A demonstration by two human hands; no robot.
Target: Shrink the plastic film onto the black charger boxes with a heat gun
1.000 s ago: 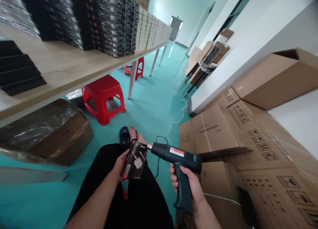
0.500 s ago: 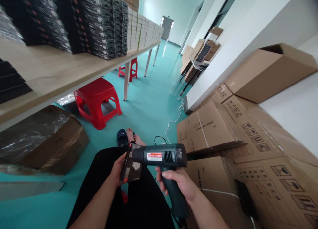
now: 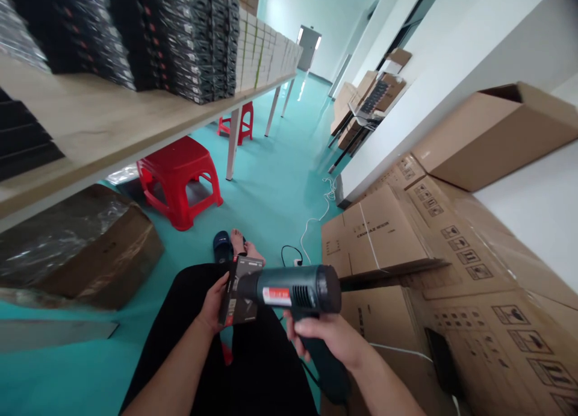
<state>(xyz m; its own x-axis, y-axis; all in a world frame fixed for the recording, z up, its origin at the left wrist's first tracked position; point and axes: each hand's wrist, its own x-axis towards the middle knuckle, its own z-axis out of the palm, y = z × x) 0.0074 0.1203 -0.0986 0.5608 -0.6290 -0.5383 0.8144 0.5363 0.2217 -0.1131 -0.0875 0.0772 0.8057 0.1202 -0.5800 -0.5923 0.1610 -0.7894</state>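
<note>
A dark green heat gun [image 3: 293, 285] lies across the view with its nozzle toward the left. My right hand [image 3: 323, 332] is closed around its handle. In my left hand [image 3: 214, 304] is a small dark printed box [image 3: 242, 313], gripped along its left side above my lap. The nozzle covers part of the box's upper face; whether it touches the box I cannot tell. My left fingertips are partly hidden behind the box.
A long table [image 3: 108, 115] with stacks of film-wrapped dark boxes [image 3: 180, 43] runs along the left. Below it stand a red stool [image 3: 178, 163] and a large open carton [image 3: 99, 247]. Cardboard cartons [image 3: 374, 229] line the right side. A white cable [image 3: 311, 223] crosses the floor.
The heat gun's rear has tilted slightly and its label is blurred by motion. The box in my left hand has turned a little. Both hands keep their grip.
</note>
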